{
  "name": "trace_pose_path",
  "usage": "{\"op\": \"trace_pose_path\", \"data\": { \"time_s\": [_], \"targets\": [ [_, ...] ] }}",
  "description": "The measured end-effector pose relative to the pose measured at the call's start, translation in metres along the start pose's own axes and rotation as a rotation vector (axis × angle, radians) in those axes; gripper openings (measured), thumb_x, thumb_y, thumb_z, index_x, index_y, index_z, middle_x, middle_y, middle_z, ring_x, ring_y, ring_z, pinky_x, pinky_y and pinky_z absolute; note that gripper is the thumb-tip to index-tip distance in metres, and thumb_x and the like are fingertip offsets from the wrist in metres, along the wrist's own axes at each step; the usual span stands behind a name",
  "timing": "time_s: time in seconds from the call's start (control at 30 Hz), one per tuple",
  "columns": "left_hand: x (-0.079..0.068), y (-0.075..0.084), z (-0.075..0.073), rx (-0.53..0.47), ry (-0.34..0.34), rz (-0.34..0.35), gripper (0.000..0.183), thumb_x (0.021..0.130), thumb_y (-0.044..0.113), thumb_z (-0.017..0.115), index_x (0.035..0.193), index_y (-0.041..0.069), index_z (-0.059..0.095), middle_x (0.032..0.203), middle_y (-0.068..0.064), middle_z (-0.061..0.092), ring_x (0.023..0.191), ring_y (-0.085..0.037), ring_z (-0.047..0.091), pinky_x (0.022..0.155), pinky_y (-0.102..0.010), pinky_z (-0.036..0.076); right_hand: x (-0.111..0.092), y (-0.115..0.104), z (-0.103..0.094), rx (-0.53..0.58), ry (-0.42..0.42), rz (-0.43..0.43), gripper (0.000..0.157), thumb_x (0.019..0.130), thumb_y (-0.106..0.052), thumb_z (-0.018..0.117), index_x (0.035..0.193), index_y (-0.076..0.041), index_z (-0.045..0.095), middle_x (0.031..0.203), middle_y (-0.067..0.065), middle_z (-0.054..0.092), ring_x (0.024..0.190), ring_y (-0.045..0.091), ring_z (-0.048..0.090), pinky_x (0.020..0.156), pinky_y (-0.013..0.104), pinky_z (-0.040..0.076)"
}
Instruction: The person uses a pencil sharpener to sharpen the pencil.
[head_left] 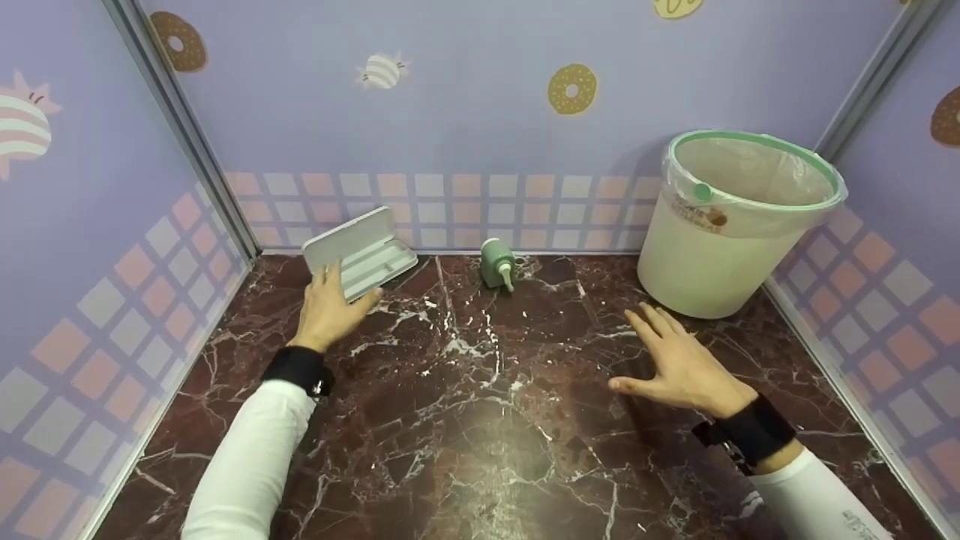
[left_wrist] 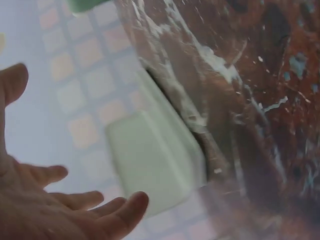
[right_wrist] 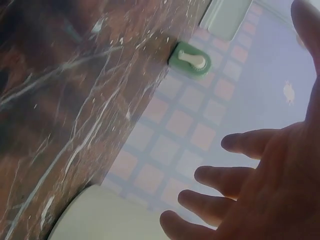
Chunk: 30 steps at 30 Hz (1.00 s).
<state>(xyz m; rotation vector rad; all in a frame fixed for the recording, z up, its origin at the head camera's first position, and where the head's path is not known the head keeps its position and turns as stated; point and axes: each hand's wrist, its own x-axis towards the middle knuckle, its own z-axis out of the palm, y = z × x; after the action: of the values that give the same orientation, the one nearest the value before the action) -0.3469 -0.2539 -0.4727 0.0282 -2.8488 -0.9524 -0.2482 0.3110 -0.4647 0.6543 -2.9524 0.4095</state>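
A pale grey pencil case (head_left: 367, 262) stands with its lid raised near the back wall, at the left. My left hand (head_left: 330, 309) is just in front of it, fingers spread; the left wrist view shows a gap between these fingers and the case (left_wrist: 150, 160). At the middle back is a green pump bottle (head_left: 498, 264) with a white nozzle pointing forward. My right hand (head_left: 679, 367) hovers over the table with fingers spread and nothing held, in front of the bin. In the right wrist view the bottle (right_wrist: 190, 61) lies well beyond its fingers.
A white bin (head_left: 709, 255) with a green rim and a clear plastic liner stands in the back right corner. Purple patterned panels (head_left: 465, 112) wall the back and both sides. Small white specks are scattered over the dark red marbled tabletop (head_left: 480, 442).
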Motion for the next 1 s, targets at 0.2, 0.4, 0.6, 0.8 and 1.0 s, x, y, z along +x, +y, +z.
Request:
{"op": "trace_pose_path", "data": {
  "time_s": [0.2, 0.4, 0.6, 0.8, 1.0],
  "targets": [
    [0.046, -0.015, 0.015, -0.23, 0.179, -0.164, 0.117, 0.097, 0.054, 0.079, 0.178, 0.001, 0.012, 0.181, -0.036, 0.022, 0.167, -0.058, 0.029, 0.14, -0.067, 0.026, 0.007, -0.005, 0.01, 0.006, -0.011, -0.025, 0.122, 0.089, -0.075, 0.081, 0.175, -0.004, 0.034, 0.181, 0.032, 0.03, 0.165, 0.062, 0.033, 0.123, 0.082, 0.041],
    [0.121, -0.08, 0.049, -0.377, 0.326, -0.313, 0.125, 0.087, 0.058, 0.089, 0.178, 0.011, 0.018, 0.178, -0.03, 0.035, 0.166, -0.052, 0.036, 0.139, -0.061, 0.032, 0.013, -0.01, 0.017, 0.012, -0.026, -0.047, 0.118, 0.09, -0.071, 0.083, 0.174, -0.003, 0.035, 0.18, 0.033, 0.032, 0.162, 0.061, 0.039, 0.124, 0.077, 0.044],
    [0.169, -0.144, 0.06, -0.442, 0.34, -0.472, 0.131, 0.086, 0.053, 0.09, 0.181, 0.016, 0.008, 0.185, -0.022, 0.029, 0.171, -0.041, 0.034, 0.143, -0.048, 0.028, 0.018, -0.016, 0.027, 0.017, -0.058, -0.077, 0.112, 0.092, -0.064, 0.086, 0.173, -0.004, 0.038, 0.176, 0.033, 0.04, 0.158, 0.059, 0.046, 0.124, 0.074, 0.047],
    [0.154, -0.139, 0.043, -0.485, 0.379, -0.529, 0.123, 0.091, 0.043, 0.085, 0.181, 0.013, 0.006, 0.188, -0.017, 0.022, 0.174, -0.036, 0.028, 0.145, -0.041, 0.022, 0.023, -0.023, 0.036, 0.001, -0.039, -0.16, 0.099, 0.091, -0.052, 0.09, 0.168, -0.005, 0.048, 0.154, 0.023, 0.06, 0.134, 0.041, 0.068, 0.111, 0.059, 0.061],
    [0.176, -0.133, 0.055, -0.51, 0.374, -0.518, 0.118, 0.092, 0.043, 0.085, 0.18, 0.016, 0.012, 0.187, -0.013, 0.029, 0.172, -0.033, 0.035, 0.143, -0.038, 0.028, 0.026, -0.022, 0.04, -0.032, -0.029, -0.162, 0.096, 0.09, -0.05, 0.092, 0.165, -0.005, 0.052, 0.125, 0.012, 0.06, 0.092, 0.02, 0.061, 0.085, 0.047, 0.062]
  ]
}}
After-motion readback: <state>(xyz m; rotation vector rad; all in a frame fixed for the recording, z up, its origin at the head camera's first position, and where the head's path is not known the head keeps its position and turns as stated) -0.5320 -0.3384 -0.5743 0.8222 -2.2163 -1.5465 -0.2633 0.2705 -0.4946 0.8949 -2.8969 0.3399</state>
